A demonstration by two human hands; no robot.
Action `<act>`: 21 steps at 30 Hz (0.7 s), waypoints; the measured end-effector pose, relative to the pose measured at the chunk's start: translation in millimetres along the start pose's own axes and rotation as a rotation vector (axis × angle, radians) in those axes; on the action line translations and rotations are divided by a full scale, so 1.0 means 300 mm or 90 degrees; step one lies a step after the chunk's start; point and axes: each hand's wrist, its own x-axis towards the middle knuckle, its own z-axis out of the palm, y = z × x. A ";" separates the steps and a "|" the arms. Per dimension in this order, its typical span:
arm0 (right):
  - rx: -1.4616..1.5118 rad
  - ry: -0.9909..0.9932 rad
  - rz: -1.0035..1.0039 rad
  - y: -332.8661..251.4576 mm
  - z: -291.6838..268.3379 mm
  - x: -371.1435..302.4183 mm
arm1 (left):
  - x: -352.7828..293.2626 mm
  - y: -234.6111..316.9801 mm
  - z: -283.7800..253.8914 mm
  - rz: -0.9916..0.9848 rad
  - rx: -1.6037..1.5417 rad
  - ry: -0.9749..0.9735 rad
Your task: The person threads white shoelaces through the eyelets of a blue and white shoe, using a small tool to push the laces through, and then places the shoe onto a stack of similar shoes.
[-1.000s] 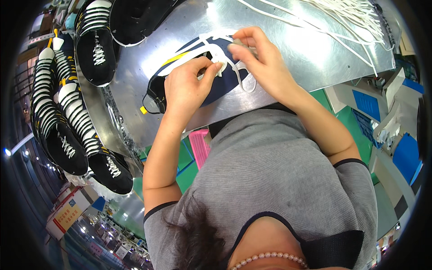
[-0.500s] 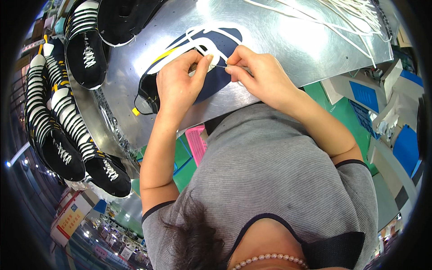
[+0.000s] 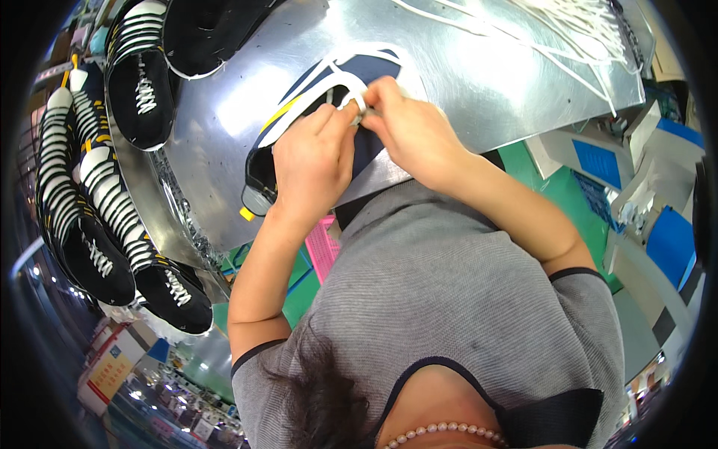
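A navy shoe upper (image 3: 366, 69) with white and yellow trim lies on the metal table in front of me. A white shoelace (image 3: 340, 54) loops across its far end. My left hand (image 3: 314, 157) is closed, thumb and forefinger pinching the upper's white edge. Right against those fingertips, my right hand (image 3: 407, 131) is closed in a pinch at the lace, whose tip is hidden between the fingers. The upper's dark heel opening, with a yellow tab (image 3: 247, 214), sticks out left of my left wrist.
Nested stacks of black shoe uppers with white laces (image 3: 96, 251) line the left side. More black uppers (image 3: 142, 97) lie on the table's (image 3: 217, 135) left end. Loose white laces (image 3: 572, 37) spread at the far right. A pink basket (image 3: 321, 247) stands below the table edge.
My right hand has moved left to meet the left fingertips, closing the gap where a thin strand showed. The upper's heel end has shifted slightly toward me and right.
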 end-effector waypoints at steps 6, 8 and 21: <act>0.251 0.008 0.081 0.064 -0.368 -0.092 | -0.084 -0.041 -0.058 0.165 0.193 0.124; 0.271 0.129 0.070 0.078 -0.404 -0.001 | -0.074 -0.023 -0.058 0.204 0.177 0.118; 0.480 0.107 0.007 0.042 -0.147 0.114 | 0.044 -0.057 -0.151 -0.577 -0.554 -0.367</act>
